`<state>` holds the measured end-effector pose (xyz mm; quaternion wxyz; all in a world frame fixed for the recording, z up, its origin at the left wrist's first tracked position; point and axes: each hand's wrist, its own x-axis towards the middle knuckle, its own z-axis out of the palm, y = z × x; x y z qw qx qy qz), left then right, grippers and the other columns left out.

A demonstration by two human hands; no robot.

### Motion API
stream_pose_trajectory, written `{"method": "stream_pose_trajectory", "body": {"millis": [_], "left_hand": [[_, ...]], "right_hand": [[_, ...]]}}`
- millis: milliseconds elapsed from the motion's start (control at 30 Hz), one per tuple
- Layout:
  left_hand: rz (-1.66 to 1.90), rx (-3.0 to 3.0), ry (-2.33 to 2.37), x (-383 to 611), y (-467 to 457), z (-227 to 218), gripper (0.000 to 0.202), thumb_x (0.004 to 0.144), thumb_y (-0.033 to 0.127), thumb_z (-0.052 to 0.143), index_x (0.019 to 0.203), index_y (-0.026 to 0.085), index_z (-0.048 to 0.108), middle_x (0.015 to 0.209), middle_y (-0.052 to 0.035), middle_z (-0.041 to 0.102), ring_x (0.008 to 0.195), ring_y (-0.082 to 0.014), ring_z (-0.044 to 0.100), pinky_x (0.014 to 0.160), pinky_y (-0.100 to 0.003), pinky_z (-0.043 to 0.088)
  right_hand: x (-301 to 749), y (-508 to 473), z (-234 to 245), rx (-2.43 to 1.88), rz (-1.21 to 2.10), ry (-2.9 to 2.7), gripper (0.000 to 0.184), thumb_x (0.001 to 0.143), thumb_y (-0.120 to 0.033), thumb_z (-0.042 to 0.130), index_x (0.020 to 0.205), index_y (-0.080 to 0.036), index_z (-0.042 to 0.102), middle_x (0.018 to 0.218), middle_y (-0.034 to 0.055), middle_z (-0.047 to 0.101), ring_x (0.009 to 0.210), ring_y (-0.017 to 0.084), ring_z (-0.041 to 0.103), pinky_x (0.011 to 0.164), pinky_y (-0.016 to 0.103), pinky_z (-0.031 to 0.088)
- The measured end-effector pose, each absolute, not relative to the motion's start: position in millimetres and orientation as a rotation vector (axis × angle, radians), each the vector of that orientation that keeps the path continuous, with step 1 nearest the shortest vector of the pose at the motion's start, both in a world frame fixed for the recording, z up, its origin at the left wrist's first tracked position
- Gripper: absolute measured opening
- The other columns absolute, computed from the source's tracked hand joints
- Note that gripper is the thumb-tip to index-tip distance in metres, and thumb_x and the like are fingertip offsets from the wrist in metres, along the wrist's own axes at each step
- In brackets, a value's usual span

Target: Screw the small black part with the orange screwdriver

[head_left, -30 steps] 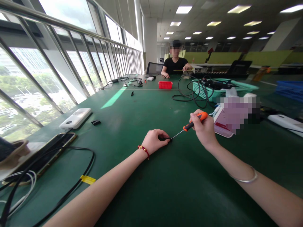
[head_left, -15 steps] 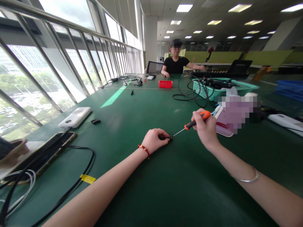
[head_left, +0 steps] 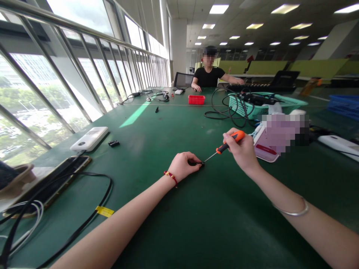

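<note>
My left hand (head_left: 185,163) rests on the green table (head_left: 157,224), its thumb and fingers closed around a small black part (head_left: 193,163). Most of that part is hidden by the fingers, so its kind cannot be made out. My right hand (head_left: 241,151) grips a screwdriver (head_left: 232,141) by its orange and black handle. The thin metal shaft slants down to the left, and its tip meets the end of the black part by my left fingertips.
Left lie a white device (head_left: 91,139), a small black piece (head_left: 113,143), a phone (head_left: 53,183) and a black cable (head_left: 108,190). Farther off are a red bin (head_left: 196,99), a teal basket (head_left: 260,110) with cables, and a seated person (head_left: 209,76). A pinkish case (head_left: 267,144) lies right.
My right hand and the screwdriver handle have shifted slightly left, with the tip staying at the black part. My left hand has held its place.
</note>
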<state>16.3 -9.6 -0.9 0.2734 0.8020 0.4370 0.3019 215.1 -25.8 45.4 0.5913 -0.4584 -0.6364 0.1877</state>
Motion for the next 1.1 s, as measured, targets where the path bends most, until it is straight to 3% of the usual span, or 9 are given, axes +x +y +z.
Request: {"method": "stream_pose_trajectory", "body": {"millis": [200,300,400,500,633,767,933,1100], "left_hand": [[0.815,2.157,1.192,15.5,-8.5,-1.6,0.012,0.072,0.023,0.069,0.079,0.017,0.076,0.082,-0.0027,0.07,0.074,-0.0145,0.063,0.073,-0.025,0.051],[0.83,2.158,1.186,14.4,-7.6,-1.3,0.011,0.072,0.024,0.071,0.078,0.018,0.076,0.083,-0.0026,0.069,0.075,-0.0142,0.063,0.077,-0.025,0.051],[0.831,2.155,1.182,13.5,-6.8,-1.4,0.011,0.072,0.025,0.072,0.079,0.018,0.077,0.083,-0.0024,0.069,0.075,-0.0139,0.063,0.076,-0.024,0.051],[0.822,2.162,1.175,13.2,-6.4,-1.5,0.009,0.071,0.024,0.072,0.078,0.018,0.076,0.081,-0.0019,0.069,0.075,-0.0138,0.063,0.076,-0.024,0.051],[0.812,2.175,1.165,13.6,-7.4,-0.5,0.009,0.072,0.023,0.072,0.079,0.018,0.076,0.08,-0.0016,0.069,0.074,-0.0136,0.063,0.074,-0.024,0.051],[0.794,2.204,1.176,13.9,-8.5,0.5,0.01,0.073,0.023,0.071,0.08,0.018,0.075,0.081,-0.0021,0.069,0.076,-0.0142,0.063,0.076,-0.025,0.051],[0.794,2.217,1.169,13.1,-8.1,-0.7,0.01,0.074,0.023,0.07,0.081,0.018,0.075,0.081,-0.0015,0.069,0.075,-0.0136,0.063,0.075,-0.024,0.051],[0.791,2.252,1.164,12.6,-8.6,-0.3,0.01,0.075,0.024,0.07,0.082,0.019,0.075,0.08,-0.0015,0.069,0.075,-0.0136,0.062,0.073,-0.024,0.049]], "right_hand": [[204.6,-21.1,76.1,-1.213,0.426,-1.74,0.015,0.071,-0.031,0.061,0.069,-0.02,0.052,0.062,-0.0034,0.049,0.055,0.01,0.044,0.056,0.025,0.037],[199.6,-17.8,85.1,-1.272,0.393,-1.819,0.023,0.064,-0.027,0.064,0.079,-0.022,0.048,0.064,-0.0058,0.047,0.055,0.01,0.044,0.055,0.024,0.036],[196.6,-18.0,89.9,-1.313,0.381,-1.937,0.024,0.062,-0.024,0.063,0.079,-0.023,0.047,0.064,-0.0058,0.048,0.056,0.01,0.044,0.054,0.024,0.034],[193.7,-20.9,90.4,-1.341,0.365,-1.978,0.018,0.068,-0.032,0.061,0.07,-0.022,0.047,0.059,-0.0049,0.046,0.054,0.01,0.041,0.054,0.025,0.032],[189.5,-22.6,84.8,-1.352,0.303,-1.878,0.036,0.079,-0.049,0.05,0.059,-0.021,0.041,0.053,-0.0034,0.039,0.052,0.01,0.036,0.053,0.026,0.029],[188.2,-21.8,80.9,-1.318,0.264,-1.832,0.021,0.074,-0.04,0.057,0.073,-0.022,0.045,0.06,-0.0039,0.046,0.054,0.011,0.042,0.055,0.025,0.032],[187.7,-25.7,83.5,-1.359,0.14,-1.844,0.025,0.065,-0.028,0.06,0.084,-0.024,0.044,0.062,-0.0054,0.05,0.051,0.012,0.045,0.053,0.024,0.032],[186.8,-26.5,83.0,-1.316,0.104,-1.824,0.024,0.075,-0.044,0.056,0.07,-0.022,0.045,0.056,-0.004,0.046,0.05,0.011,0.042,0.052,0.024,0.03]]}}
